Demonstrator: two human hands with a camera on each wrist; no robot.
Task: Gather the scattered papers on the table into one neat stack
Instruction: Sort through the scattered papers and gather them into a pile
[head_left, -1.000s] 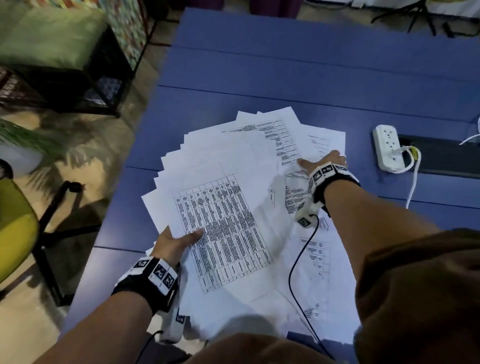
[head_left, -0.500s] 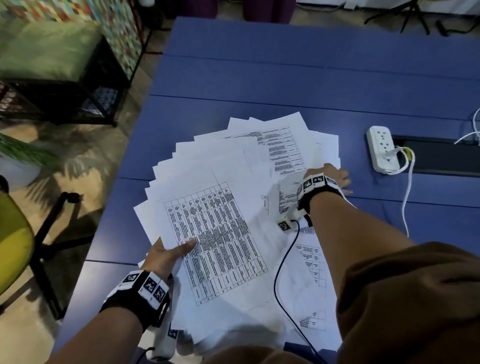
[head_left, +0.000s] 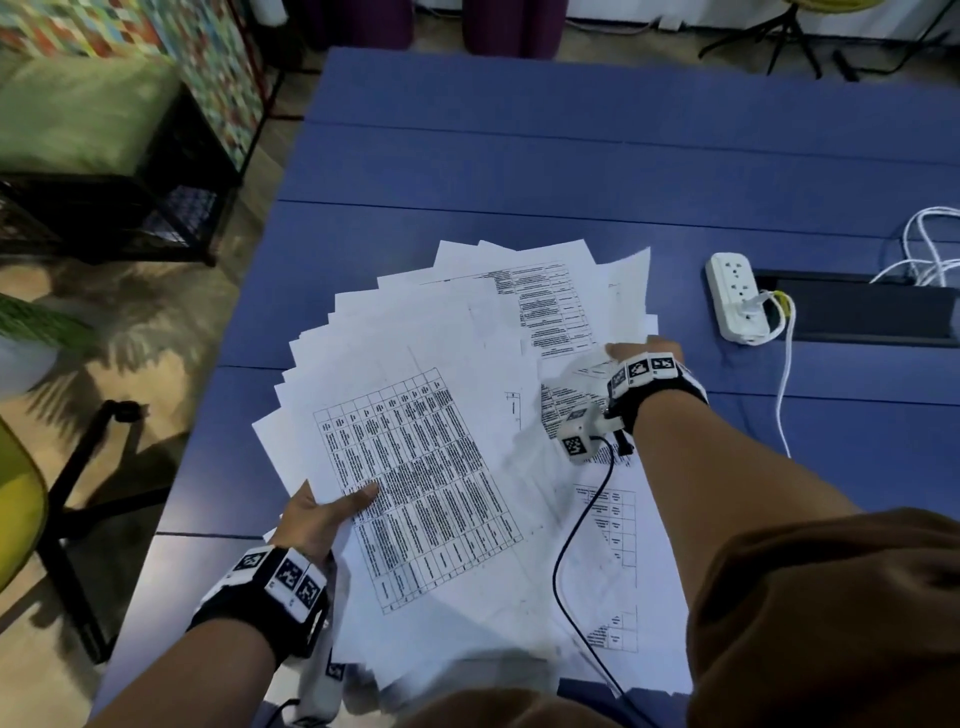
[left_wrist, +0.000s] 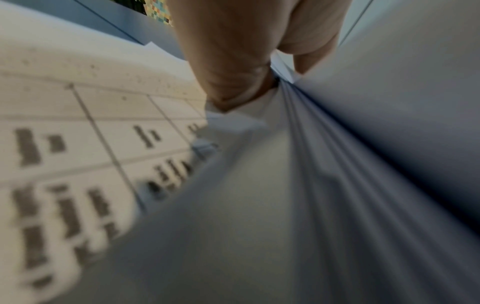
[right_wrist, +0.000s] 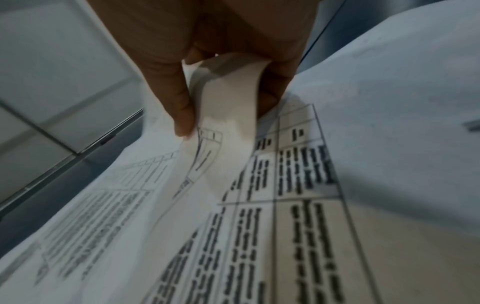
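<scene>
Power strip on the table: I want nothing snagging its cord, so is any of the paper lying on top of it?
No: in the head view the power strip lies on bare blue table, apart from the fanned papers.

A white power strip (head_left: 736, 297) is lying on the blue desk (head_left: 571, 171) beside a dark slot, cables trailing; a yellow chair (head_left: 21, 499) and what may be a green cushioned bench (head_left: 78, 114) are standing alongside.

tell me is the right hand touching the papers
Touching. The right wrist view shows the right hand pinching a curled sheet of the papers between thumb and fingers.
</scene>
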